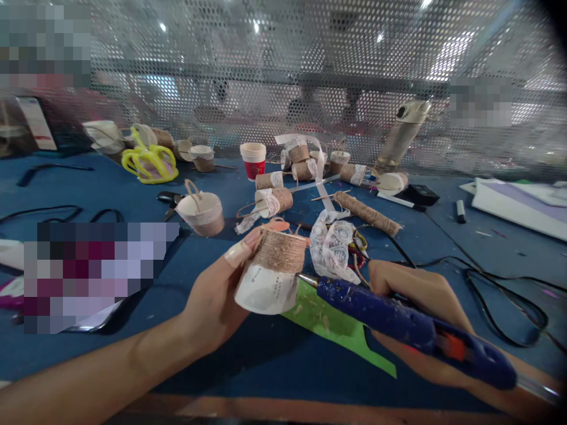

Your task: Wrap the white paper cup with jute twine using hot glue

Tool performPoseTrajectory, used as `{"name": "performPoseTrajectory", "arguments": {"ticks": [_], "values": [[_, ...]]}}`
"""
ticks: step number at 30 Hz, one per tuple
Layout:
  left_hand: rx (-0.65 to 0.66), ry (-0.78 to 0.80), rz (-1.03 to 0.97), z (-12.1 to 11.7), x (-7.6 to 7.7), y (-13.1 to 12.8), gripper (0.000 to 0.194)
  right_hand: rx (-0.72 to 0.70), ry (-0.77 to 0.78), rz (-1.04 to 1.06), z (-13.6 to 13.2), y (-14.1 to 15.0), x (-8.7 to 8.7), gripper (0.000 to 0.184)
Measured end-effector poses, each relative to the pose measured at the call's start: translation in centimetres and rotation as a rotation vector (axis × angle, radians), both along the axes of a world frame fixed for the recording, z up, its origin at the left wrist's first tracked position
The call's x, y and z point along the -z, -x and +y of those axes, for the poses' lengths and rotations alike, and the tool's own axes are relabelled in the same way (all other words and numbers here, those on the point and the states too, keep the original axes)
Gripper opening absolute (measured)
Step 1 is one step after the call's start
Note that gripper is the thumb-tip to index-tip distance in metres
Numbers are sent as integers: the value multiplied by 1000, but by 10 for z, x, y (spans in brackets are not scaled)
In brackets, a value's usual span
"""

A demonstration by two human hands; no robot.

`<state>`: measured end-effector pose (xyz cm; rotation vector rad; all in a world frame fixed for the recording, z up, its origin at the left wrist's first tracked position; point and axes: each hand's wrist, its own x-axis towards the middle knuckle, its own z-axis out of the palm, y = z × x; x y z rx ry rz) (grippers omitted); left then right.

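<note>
My left hand [221,283] grips a white paper cup [268,289], tilted with its base toward me. Brown twine [279,251] is wound round the cup's far part, and the part near the base is bare white. In my right hand [411,295] is a blue glue gun [376,307]. Its metal nozzle meets the cup at the lower edge of the twine. A clear glue stick [538,386] sticks out of the gun's back end. Under the gun lies a green sheet [328,319], and white lace [334,245] is bunched just beyond the cup.
Several twine-wrapped cups stand or lie farther back, one with a handle [201,212] at left. A twine roll [367,212], a red cup stack [253,162], a bottle [401,136], a yellow crown-like piece [150,162], a phone [101,313] and black cables [505,295] lie around.
</note>
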<state>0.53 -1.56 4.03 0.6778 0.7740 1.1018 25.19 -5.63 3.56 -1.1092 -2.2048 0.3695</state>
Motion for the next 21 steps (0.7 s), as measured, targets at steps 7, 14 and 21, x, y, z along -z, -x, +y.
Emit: {"name": "performPoseTrajectory", "arguments": {"ticks": [7, 14, 21], "values": [[29, 14, -14, 0, 1, 0, 35, 40, -42, 27, -3, 3, 1, 25], [52, -7, -67, 0, 1, 3, 37, 11, -7, 7, 1, -1, -2, 25], [-9, 53, -49, 2, -4, 3, 40, 7, 1, 33, 1, -2, 1, 25]]}}
